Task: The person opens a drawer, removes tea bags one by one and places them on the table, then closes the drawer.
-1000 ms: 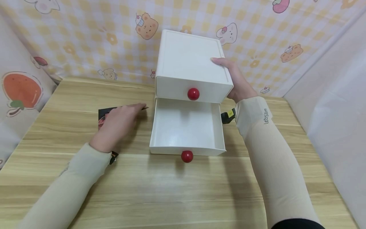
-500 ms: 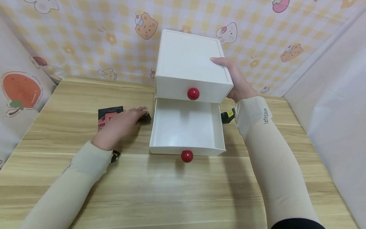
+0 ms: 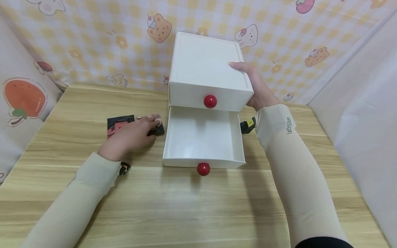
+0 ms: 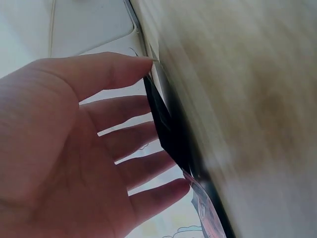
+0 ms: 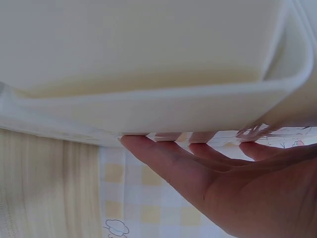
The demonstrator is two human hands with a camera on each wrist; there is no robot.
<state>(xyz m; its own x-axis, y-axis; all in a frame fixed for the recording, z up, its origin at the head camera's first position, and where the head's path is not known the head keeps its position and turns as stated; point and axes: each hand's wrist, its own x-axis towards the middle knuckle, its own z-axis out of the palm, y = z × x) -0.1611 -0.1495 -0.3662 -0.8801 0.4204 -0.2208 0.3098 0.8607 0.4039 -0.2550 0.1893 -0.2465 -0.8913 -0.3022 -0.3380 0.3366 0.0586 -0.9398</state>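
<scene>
Straight fingers of my left hand (image 3: 131, 137) touch a flat dark packet with a pinkish pattern (image 3: 159, 128), which lies just left of the drawer box. In the left wrist view the thumb tip is right at the edge of that dark packet (image 4: 161, 121), with the other fingers spread along it. A second black packet with a red label (image 3: 120, 123) is partly covered by the hand. My right hand (image 3: 256, 88) rests on the white drawer box (image 3: 207, 60), thumb on its top; in the right wrist view, fingertips (image 5: 133, 141) touch its side.
The box's lower drawer (image 3: 201, 137) is pulled out toward me, with nothing inside. Both drawer fronts carry a red round knob (image 3: 203, 169). A wooden table (image 3: 198, 210) lies underneath, and a yellow checked cloth (image 3: 124, 44) hangs behind.
The packet at my left fingers has come down from a tilted, edge-on pose to lying flat. My left fingers have drawn back slightly, uncovering both packets more. My right hand and the box stay put.
</scene>
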